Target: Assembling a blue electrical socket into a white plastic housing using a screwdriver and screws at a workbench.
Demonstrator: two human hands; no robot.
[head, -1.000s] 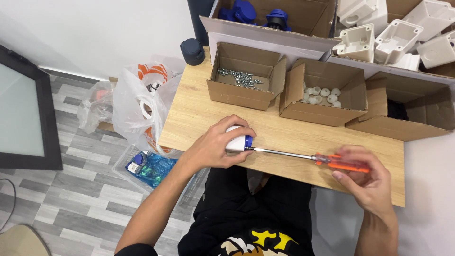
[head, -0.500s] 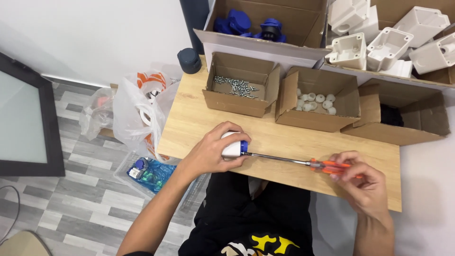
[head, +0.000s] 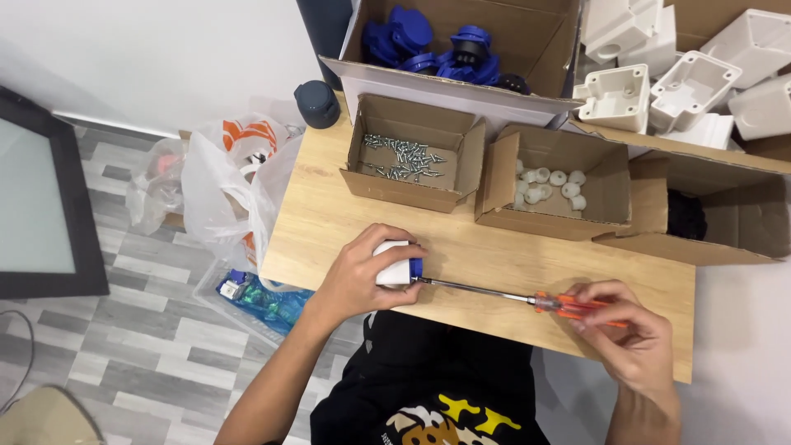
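Grey plank flooring runs under a light wooden table (head: 346, 222) set against a white wall, with plastic bags (head: 222, 177) slumped at its left edge. Along the back of the table stand open cardboard boxes: one of screws (head: 404, 156), one of small white caps (head: 548, 183), a larger one of blue parts (head: 437, 41), and white plastic housings (head: 659, 74) piled to the right. The left hand (head: 362, 276) is curled tight around a small white and blue part (head: 395, 268) near the table's front edge. The right hand (head: 630, 334) grips the orange handle of a screwdriver (head: 527, 298), whose tip meets that part.
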